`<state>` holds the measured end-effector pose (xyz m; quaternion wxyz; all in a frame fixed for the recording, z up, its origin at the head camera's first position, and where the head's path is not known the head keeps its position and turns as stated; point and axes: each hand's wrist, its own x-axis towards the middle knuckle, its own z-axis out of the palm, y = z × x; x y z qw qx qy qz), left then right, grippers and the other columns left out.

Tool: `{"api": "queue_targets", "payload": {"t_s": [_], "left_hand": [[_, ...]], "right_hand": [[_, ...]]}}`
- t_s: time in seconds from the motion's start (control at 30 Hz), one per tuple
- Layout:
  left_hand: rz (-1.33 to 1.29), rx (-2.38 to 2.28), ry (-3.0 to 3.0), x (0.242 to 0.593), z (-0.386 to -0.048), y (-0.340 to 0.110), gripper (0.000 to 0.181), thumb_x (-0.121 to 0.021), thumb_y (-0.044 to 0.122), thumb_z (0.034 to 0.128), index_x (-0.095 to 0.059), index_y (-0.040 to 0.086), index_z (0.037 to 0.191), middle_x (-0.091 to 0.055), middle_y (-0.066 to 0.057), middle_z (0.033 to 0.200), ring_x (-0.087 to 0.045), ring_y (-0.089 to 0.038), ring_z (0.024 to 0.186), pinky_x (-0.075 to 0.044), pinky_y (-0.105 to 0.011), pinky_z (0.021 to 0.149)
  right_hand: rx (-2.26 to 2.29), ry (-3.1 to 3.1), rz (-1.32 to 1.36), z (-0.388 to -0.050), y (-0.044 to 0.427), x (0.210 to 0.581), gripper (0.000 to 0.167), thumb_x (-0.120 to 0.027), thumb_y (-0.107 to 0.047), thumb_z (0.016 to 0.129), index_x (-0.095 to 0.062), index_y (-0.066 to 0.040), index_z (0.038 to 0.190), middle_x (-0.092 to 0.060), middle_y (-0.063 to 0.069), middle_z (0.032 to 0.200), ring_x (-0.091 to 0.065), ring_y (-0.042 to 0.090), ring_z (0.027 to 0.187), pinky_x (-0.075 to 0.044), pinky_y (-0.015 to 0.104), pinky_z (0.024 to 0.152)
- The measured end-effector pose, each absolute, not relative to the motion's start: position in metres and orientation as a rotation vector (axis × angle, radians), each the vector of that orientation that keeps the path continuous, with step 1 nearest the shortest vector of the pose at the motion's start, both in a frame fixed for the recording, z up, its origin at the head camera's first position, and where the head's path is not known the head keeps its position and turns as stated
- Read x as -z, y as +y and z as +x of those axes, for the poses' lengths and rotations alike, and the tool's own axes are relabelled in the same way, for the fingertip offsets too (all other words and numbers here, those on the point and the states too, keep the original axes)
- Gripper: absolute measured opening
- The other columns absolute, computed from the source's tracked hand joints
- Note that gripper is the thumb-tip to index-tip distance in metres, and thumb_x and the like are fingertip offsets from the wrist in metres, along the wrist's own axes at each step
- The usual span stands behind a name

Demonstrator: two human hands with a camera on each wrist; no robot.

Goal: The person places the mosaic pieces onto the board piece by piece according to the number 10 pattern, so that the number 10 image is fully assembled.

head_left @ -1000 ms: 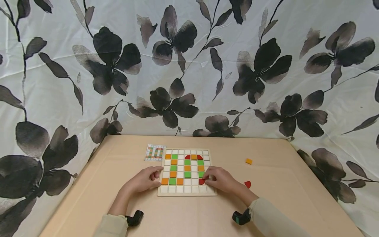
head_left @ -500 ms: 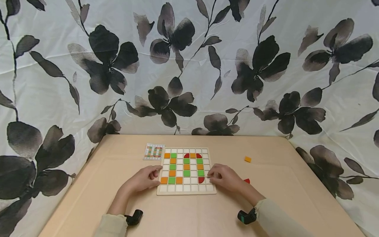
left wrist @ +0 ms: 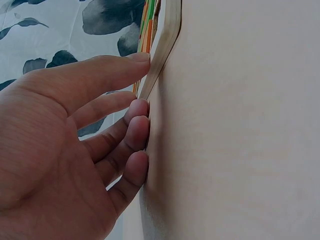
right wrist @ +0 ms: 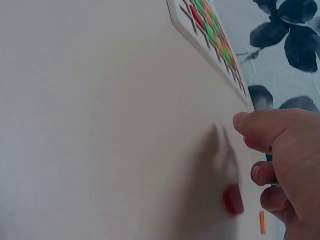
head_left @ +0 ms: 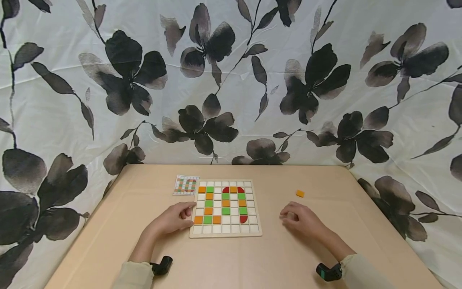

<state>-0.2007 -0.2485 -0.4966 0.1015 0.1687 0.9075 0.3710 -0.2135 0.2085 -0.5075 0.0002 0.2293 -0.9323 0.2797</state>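
A square board (head_left: 234, 236) with a white grid lies flat on the table, several green, orange and red tiles set in its cells. My left hand (head_left: 174, 218) rests at its left side. In the left wrist view the thumb (left wrist: 135, 62) touches the board's edge and the other fingertips are bent near the tabletop. My right hand (head_left: 303, 218) hovers right of the board, loosely curled with nothing in it. Beneath it in the right wrist view lies a red tile (right wrist: 233, 200) with a rounded side, hidden by the hand in the head view. Beyond is an orange square tile (head_left: 300, 193).
A small printed card (head_left: 185, 185) with a coloured grid pattern lies against the board's upper left. The beige table (head_left: 231, 265) ends at a white cloth (head_left: 252, 100) with dark flowers. Black wrist devices (head_left: 329, 272) sit on both wrists.
My right hand has left the red tile in the board's lower right and moved right, over the loose red tile. The left hand has stayed at the board's edge.
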Motion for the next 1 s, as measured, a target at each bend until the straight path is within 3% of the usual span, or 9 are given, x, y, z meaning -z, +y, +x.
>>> {"api": "queue_targets", "payload": {"t_s": [0.37,0.63,1.0], "left_hand": [[0.486,-1.11,2.677,0.495,-0.2,-0.248,0.058,-0.074,0.01,0.0819,-0.051,-0.001,0.134,-0.051,-0.007,0.093,-0.046,-0.018,0.084,-0.036,-0.022,0.065],[0.478,-1.097,2.685,0.497,-0.199,-0.248,0.058,-0.073,0.01,0.0822,-0.05,0.0,0.135,-0.052,-0.007,0.093,-0.047,-0.018,0.084,-0.037,-0.021,0.065],[0.47,-1.079,2.698,0.499,-0.199,-0.247,0.058,-0.073,0.011,0.082,-0.051,0.001,0.135,-0.051,-0.005,0.093,-0.047,-0.017,0.084,-0.037,-0.022,0.067]], "right_hand": [[-0.694,-2.938,0.688,-0.204,0.248,0.511,0.021,-0.077,-0.018,0.08,-0.07,-0.022,0.1,-0.061,-0.005,0.11,-0.052,0.007,0.082,-0.045,0.022,0.068],[-0.685,-2.941,0.684,-0.204,0.252,0.513,0.02,-0.076,-0.021,0.081,-0.07,-0.019,0.1,-0.058,-0.008,0.094,-0.043,0.0,0.067,-0.037,0.019,0.059],[-0.613,-2.923,0.624,-0.208,0.226,0.517,0.021,-0.078,-0.036,0.078,-0.066,-0.022,0.089,-0.054,-0.013,0.079,-0.043,0.0,0.065,-0.038,0.019,0.06]]}}
